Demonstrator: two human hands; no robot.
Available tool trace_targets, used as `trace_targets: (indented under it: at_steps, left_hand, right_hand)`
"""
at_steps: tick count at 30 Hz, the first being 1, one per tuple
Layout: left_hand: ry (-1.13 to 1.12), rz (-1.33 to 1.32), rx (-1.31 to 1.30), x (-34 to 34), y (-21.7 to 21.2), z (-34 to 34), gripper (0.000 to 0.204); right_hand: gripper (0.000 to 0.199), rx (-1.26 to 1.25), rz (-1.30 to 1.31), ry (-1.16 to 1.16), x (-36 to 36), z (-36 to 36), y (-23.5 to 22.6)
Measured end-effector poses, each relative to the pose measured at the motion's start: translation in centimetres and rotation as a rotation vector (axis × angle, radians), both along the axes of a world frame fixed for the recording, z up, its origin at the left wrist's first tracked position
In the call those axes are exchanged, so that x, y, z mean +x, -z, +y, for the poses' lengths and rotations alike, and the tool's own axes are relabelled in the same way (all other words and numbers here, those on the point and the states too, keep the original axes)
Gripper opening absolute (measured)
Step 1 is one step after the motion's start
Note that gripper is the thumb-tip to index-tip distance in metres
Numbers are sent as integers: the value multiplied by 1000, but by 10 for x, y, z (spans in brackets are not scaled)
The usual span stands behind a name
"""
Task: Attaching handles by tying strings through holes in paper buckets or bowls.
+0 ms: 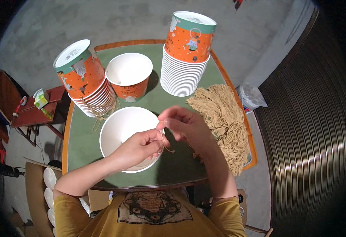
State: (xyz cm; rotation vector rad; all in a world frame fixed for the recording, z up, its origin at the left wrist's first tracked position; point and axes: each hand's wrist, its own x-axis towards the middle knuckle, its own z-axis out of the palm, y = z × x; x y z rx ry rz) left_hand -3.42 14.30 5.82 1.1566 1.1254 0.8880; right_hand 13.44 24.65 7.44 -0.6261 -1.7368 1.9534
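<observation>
A thin tan string [167, 148] is pinched between the thumb and fingers of my left hand [143, 145], with a loose end hanging by the fingertips. Just above and to the right, my right hand [185, 125] pinches the same string, its thumb and forefinger close to my left fingers. Beneath both hands stands a large white-lined paper bucket [113, 132], its mouth facing up; my left forearm crosses over its near side. To the right, beside my right forearm, lies a big heap of tan strings [220, 118].
A tall stack of upturned orange paper buckets [184, 75] stands at the far right. Another stack [82, 75] leans at the left, with loose string [98, 112] on its rims. Between them sits an upright orange bucket [128, 90]. All rest on a green-topped table [82, 146].
</observation>
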Motion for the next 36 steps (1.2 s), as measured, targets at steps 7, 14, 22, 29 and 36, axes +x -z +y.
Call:
trace_targets:
  at_steps: [7,14,22,29,36]
  left_hand:
    - [-68,-83,-40,-6,1,4,18]
    - [-76,-80,-55,-4,0,6,17]
    - [-47,-178,-103,-4,0,3,13]
    - [-77,-191,-78,-12,3,0,13]
    - [-120,217,187,-1,-5,-7,10]
  right_hand:
    - [15,38,33,298,10,-16,37]
    - [13,777,-151,408,18,-56,41]
    - [10,995,-98,427,3,-69,45]
    - [19,936,-80,343,8,-64,47]
    - [15,424,-60,404,14,-59,48]
